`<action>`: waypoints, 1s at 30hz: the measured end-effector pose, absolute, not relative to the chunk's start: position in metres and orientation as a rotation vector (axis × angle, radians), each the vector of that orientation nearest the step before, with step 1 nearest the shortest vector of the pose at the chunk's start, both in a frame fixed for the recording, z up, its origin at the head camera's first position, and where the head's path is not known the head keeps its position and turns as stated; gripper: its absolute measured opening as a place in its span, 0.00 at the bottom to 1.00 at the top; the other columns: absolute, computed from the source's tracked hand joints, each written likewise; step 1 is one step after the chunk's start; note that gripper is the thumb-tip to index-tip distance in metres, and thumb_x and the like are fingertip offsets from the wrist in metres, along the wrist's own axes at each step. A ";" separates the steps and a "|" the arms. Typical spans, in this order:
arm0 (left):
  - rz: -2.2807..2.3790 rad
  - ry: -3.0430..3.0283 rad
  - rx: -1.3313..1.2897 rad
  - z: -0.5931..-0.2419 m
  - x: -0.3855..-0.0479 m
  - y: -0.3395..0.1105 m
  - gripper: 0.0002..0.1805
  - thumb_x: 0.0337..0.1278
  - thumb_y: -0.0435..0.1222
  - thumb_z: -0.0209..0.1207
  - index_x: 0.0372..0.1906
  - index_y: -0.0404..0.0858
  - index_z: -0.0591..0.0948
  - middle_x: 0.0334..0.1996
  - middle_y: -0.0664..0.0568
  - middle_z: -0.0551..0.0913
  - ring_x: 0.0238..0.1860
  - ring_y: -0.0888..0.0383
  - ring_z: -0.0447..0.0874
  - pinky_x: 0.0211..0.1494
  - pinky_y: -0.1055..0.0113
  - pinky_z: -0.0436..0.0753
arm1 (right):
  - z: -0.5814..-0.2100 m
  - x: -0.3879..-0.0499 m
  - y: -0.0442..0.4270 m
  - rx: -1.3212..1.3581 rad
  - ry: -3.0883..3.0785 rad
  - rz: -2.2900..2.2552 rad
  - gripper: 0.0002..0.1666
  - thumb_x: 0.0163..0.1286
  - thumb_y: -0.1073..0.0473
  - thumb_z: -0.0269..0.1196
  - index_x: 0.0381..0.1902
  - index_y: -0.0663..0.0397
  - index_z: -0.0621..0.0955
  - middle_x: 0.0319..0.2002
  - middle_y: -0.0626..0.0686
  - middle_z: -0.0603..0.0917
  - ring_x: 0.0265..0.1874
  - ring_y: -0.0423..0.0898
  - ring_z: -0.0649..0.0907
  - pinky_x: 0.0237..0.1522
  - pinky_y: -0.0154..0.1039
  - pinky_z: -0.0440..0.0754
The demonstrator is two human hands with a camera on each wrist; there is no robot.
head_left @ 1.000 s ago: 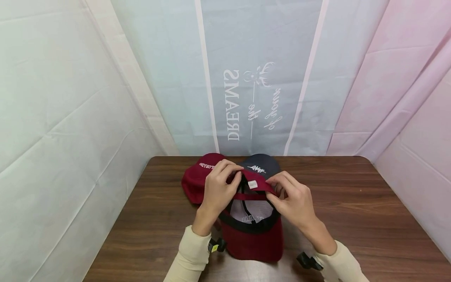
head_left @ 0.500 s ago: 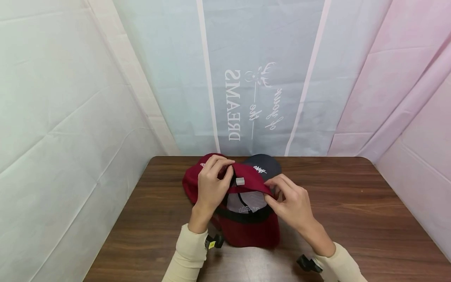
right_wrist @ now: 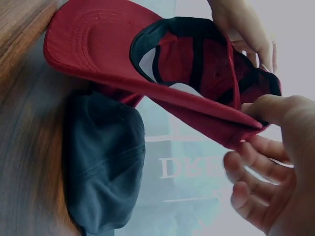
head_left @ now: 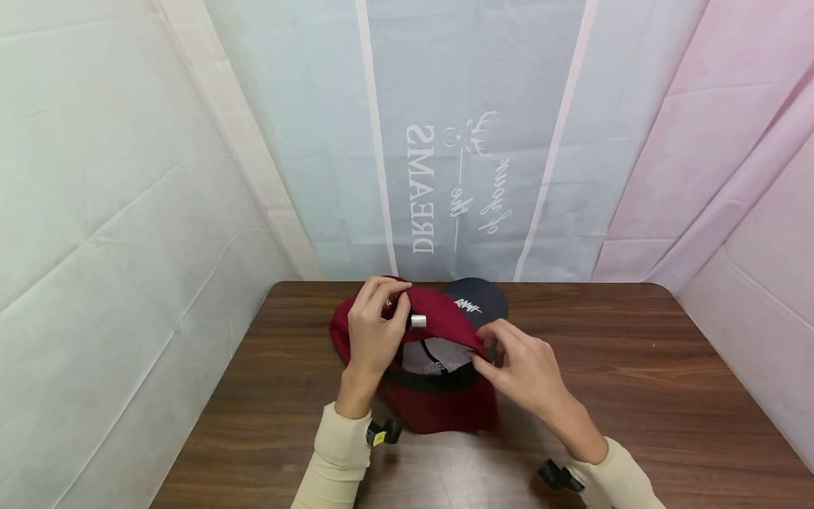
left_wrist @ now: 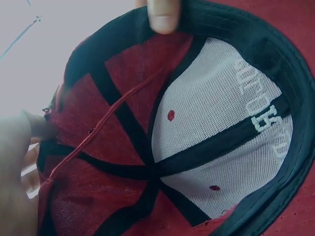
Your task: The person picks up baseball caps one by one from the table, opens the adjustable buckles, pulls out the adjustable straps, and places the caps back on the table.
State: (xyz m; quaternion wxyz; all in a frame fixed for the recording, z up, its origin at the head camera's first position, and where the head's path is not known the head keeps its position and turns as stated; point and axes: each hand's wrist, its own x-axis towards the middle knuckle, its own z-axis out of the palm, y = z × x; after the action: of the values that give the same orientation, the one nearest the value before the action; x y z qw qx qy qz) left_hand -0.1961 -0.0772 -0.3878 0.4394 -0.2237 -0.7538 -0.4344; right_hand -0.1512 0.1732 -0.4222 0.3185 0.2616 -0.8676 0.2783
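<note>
Both hands hold a dark red baseball cap (head_left: 439, 410) above the table, its underside turned toward me and its brim hanging down. My left hand (head_left: 375, 325) pinches the back edge near a small white tag (head_left: 418, 321). On the other side, my right hand (head_left: 524, 367) pinches the sweatband rim between thumb and fingers, also seen in the right wrist view. The left wrist view looks into the crown, with black seam tape, pale mesh backing (left_wrist: 197, 108) and reversed stitching. A second red cap (head_left: 342, 325) is partly hidden behind my left hand.
A dark navy cap (head_left: 480, 300) with white lettering sits at the back of the wooden table (head_left: 636, 367), just behind the held cap. Pale fabric walls (head_left: 318, 141) enclose the back and sides.
The held cap has shifted left and slightly up, and its back edge has tilted over. My left hand moved left with it, covering more of the second red cap; my right hand barely moved.
</note>
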 end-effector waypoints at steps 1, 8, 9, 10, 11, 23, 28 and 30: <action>-1.079 -1.869 -0.552 -0.388 -0.196 -0.077 0.09 0.67 0.28 0.61 0.41 0.37 0.91 0.38 0.45 0.87 0.32 0.55 0.80 0.32 0.63 0.79 | -0.422 -0.151 0.174 0.682 -2.305 0.723 0.17 0.54 0.58 0.80 0.39 0.46 0.84 0.28 0.40 0.82 0.21 0.29 0.77 0.20 0.27 0.70; -1.087 -1.860 -0.545 -0.388 -0.196 -0.078 0.09 0.66 0.27 0.61 0.41 0.37 0.91 0.38 0.45 0.87 0.32 0.55 0.80 0.32 0.63 0.80 | -0.418 -0.151 0.177 0.604 -2.451 0.676 0.17 0.54 0.52 0.81 0.27 0.40 0.80 0.20 0.36 0.79 0.19 0.26 0.73 0.20 0.29 0.69; -1.089 -1.860 -0.544 -0.389 -0.196 -0.078 0.09 0.67 0.27 0.61 0.41 0.37 0.91 0.38 0.45 0.87 0.32 0.55 0.80 0.32 0.63 0.80 | -0.416 -0.151 0.177 0.593 -2.473 0.670 0.18 0.54 0.51 0.81 0.25 0.38 0.79 0.19 0.35 0.77 0.18 0.26 0.72 0.20 0.30 0.68; -1.092 -1.859 -0.543 -0.389 -0.197 -0.078 0.09 0.67 0.27 0.61 0.41 0.37 0.91 0.38 0.45 0.87 0.32 0.55 0.80 0.32 0.62 0.80 | -0.415 -0.151 0.178 0.583 -2.497 0.665 0.18 0.55 0.50 0.81 0.23 0.37 0.78 0.18 0.34 0.76 0.18 0.27 0.71 0.20 0.30 0.68; -1.094 -1.861 -0.543 -0.389 -0.196 -0.078 0.09 0.67 0.27 0.61 0.41 0.37 0.91 0.38 0.45 0.87 0.32 0.55 0.80 0.31 0.62 0.80 | -0.414 -0.150 0.178 0.577 -2.520 0.658 0.19 0.55 0.49 0.80 0.22 0.36 0.77 0.18 0.33 0.75 0.17 0.27 0.71 0.20 0.30 0.67; -1.111 -1.878 -0.553 -0.392 -0.195 -0.076 0.08 0.69 0.30 0.61 0.41 0.38 0.91 0.38 0.45 0.87 0.32 0.56 0.81 0.33 0.66 0.81 | -0.405 -0.148 0.187 0.656 -2.662 0.615 0.19 0.62 0.53 0.75 0.19 0.33 0.76 0.16 0.29 0.73 0.18 0.26 0.68 0.22 0.31 0.67; -1.119 -1.887 -0.559 -0.393 -0.194 -0.073 0.08 0.68 0.29 0.62 0.42 0.38 0.91 0.38 0.46 0.87 0.33 0.55 0.81 0.34 0.63 0.82 | -0.398 -0.146 0.194 0.688 -2.650 0.608 0.21 0.61 0.56 0.76 0.19 0.32 0.75 0.16 0.29 0.71 0.18 0.27 0.66 0.21 0.31 0.64; -1.123 -1.894 -0.559 -0.393 -0.194 -0.072 0.08 0.67 0.28 0.63 0.42 0.38 0.91 0.38 0.47 0.87 0.33 0.56 0.81 0.34 0.63 0.82 | -0.397 -0.146 0.197 0.688 -2.650 0.603 0.20 0.60 0.56 0.76 0.20 0.32 0.75 0.16 0.29 0.71 0.18 0.27 0.65 0.21 0.31 0.64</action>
State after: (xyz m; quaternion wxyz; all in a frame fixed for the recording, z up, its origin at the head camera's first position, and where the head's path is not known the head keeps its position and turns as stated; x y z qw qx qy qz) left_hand -0.1937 -0.0719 -0.3927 0.4215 -0.2230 -0.7560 -0.4483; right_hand -0.1461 0.1975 -0.3966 0.1681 0.2419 -0.9318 0.2119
